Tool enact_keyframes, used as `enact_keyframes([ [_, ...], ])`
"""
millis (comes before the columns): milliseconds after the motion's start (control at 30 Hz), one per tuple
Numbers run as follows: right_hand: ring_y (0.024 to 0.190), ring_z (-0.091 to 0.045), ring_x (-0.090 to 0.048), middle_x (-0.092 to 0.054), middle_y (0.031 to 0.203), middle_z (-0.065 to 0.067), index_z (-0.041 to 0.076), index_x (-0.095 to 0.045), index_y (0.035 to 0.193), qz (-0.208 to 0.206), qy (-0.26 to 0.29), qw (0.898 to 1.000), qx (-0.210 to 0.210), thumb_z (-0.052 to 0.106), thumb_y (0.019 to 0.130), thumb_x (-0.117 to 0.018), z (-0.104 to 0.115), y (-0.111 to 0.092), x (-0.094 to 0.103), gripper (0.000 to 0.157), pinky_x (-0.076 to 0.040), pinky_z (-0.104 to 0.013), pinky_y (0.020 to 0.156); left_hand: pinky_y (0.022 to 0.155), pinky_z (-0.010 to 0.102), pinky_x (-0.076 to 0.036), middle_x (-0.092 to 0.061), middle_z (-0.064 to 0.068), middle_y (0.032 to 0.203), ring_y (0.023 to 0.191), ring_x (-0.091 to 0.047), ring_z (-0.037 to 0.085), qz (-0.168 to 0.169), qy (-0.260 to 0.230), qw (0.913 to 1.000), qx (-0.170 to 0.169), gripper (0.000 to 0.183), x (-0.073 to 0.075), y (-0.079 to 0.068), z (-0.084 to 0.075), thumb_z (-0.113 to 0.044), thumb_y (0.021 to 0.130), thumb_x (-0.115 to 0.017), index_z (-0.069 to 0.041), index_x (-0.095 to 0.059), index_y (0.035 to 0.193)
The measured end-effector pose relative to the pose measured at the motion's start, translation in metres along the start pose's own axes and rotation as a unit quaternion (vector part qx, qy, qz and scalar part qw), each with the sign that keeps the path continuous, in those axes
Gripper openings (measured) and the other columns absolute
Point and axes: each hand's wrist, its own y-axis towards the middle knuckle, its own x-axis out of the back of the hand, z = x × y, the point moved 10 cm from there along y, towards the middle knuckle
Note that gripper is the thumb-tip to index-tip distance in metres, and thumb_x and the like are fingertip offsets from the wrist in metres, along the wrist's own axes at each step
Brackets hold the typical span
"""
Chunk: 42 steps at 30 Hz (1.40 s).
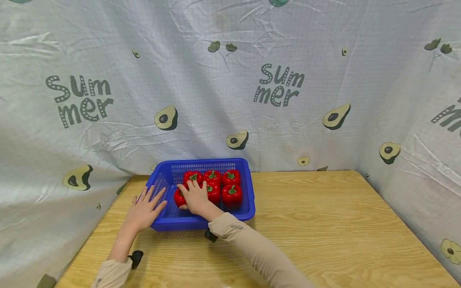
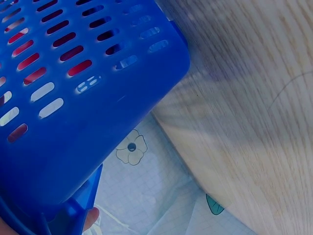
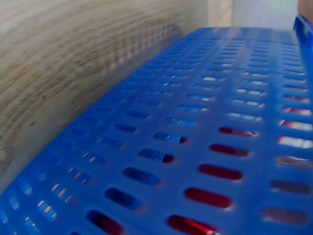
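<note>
A blue slotted plastic basket (image 1: 180, 225) holds several red bell peppers with green stems, grouped toward its right side. My right hand (image 1: 198, 200) reaches in from above and grips the front-left bell pepper (image 1: 178, 198), its fingers and thumb spread round it and covering much of it. Straight, spread fingers of my left hand (image 1: 142, 212) rest over the basket's left rim. In the left wrist view a fingertip (image 2: 91, 218) shows beside the rim, below the basket wall (image 2: 122, 98). Through the slots of the basket wall (image 3: 161, 112) in the right wrist view, red peppers show.
The basket stands on a wooden table (image 1: 317, 224), near its back-left edge. A white printed curtain (image 1: 201, 100) hangs behind the table and along its sides. More bell peppers (image 1: 232, 196) stand upright in the basket, to the right of the right hand.
</note>
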Motion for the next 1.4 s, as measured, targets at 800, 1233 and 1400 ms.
enact_keyframes([
  [800,0.13,-0.011,-0.03,-0.036,0.135,0.007,0.041,-0.023,0.137,0.057,-0.037,0.998,-0.02,0.063,0.076,-0.049,-0.007,0.01,-0.022,0.069,-0.022,-0.039,0.11,0.1,0.067,-0.01,-0.02,0.031,0.142,0.13,-0.012,0.05,0.008,-0.007,0.9999,0.003,0.06,0.001,0.0,-0.002,-0.051,0.094,-0.026,-0.011,-0.033,0.138],
  [1233,0.136,-0.012,-0.02,-0.022,0.147,0.008,0.031,-0.015,0.143,0.096,-0.044,0.994,-0.026,0.055,0.086,-0.042,-0.003,0.003,-0.022,0.068,-0.016,-0.038,0.113,0.101,0.067,-0.009,-0.02,0.031,0.142,0.131,-0.011,0.049,0.01,-0.012,0.9999,0.007,0.06,0.0,-0.002,0.0,-0.051,0.093,-0.027,-0.012,-0.032,0.139],
  [1400,0.136,-0.012,-0.02,-0.024,0.145,0.011,0.029,-0.021,0.142,0.099,-0.048,0.994,-0.025,0.053,0.088,-0.04,-0.006,0.003,-0.018,0.063,-0.015,-0.039,0.113,0.101,0.067,-0.008,-0.02,0.031,0.142,0.131,-0.011,0.049,0.008,-0.014,0.9999,0.005,0.06,0.0,0.0,0.001,-0.052,0.093,-0.027,-0.012,-0.033,0.138],
])
